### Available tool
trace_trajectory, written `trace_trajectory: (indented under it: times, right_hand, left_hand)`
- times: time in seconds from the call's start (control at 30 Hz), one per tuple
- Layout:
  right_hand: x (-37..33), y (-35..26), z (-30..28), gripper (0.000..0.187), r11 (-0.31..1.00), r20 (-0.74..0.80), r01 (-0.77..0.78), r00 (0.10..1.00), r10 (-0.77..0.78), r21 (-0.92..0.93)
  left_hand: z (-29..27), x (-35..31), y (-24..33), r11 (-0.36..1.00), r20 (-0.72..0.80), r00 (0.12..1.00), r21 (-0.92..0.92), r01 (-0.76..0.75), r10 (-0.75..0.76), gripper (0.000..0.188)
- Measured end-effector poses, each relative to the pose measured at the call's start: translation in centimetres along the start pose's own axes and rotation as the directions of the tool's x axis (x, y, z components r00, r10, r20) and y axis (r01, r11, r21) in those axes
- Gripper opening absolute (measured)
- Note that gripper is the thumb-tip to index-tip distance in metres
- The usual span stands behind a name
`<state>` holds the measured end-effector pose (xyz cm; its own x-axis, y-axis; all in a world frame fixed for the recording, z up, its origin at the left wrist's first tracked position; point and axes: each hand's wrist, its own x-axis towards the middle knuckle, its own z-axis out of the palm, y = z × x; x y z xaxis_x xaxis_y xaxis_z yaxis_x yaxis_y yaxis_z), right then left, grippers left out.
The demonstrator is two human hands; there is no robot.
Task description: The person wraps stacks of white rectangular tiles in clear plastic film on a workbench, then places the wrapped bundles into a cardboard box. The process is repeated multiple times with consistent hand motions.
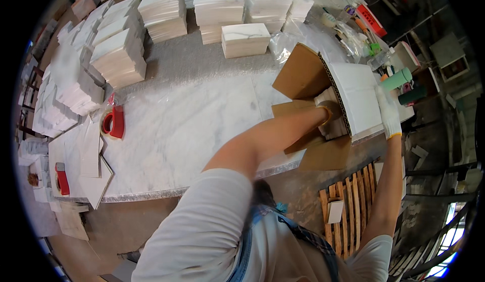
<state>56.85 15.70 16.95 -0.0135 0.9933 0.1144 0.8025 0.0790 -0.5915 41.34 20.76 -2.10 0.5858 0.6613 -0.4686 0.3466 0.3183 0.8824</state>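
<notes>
A cardboard box [356, 97], white outside and brown inside, lies tipped on its side at the table's right end. Its brown flaps [301, 74] stand open toward the left. Pale stacked tiles [336, 128] show inside its mouth. My left hand [329, 100] reaches into that opening against the tiles; its fingers are hidden by the box and shadow. On the box's far right side, my right hand [388, 107], in a white knit glove with a yellow cuff, rests flat with its fingers stretched out along the box.
Several stacks of white marble tiles [217, 11] line the back and left of the marble-topped table [202, 115]. A red tape dispenser [116, 122] sits at left. Clear plastic wrap [285, 44], bottles and a green cylinder [396, 79] crowd the right. A wooden pallet [353, 193] lies below.
</notes>
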Motion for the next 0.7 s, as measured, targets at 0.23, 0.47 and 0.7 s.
trace_trajectory:
  times: [0.23,0.47,0.7]
  right_hand:
    - [0.0,-1.0,-0.2,0.066,0.998,0.034,0.016,0.999,-0.018,0.067]
    - [1.5,2.7,-1.5,0.065,0.978,0.001,-0.005,1.0,0.005,0.207]
    - [6.8,3.3,-1.9,0.06,0.966,0.036,0.091,0.994,-0.103,0.242]
  left_hand:
    - [0.2,1.6,-0.4,0.985,-0.174,0.974,0.112,-0.129,0.147,0.041]
    - [2.8,5.1,-0.3,0.915,-0.266,0.927,0.372,-0.154,0.263,0.046]
    - [0.8,15.0,-0.3,0.854,-0.415,0.848,0.515,-0.08,0.329,0.048]
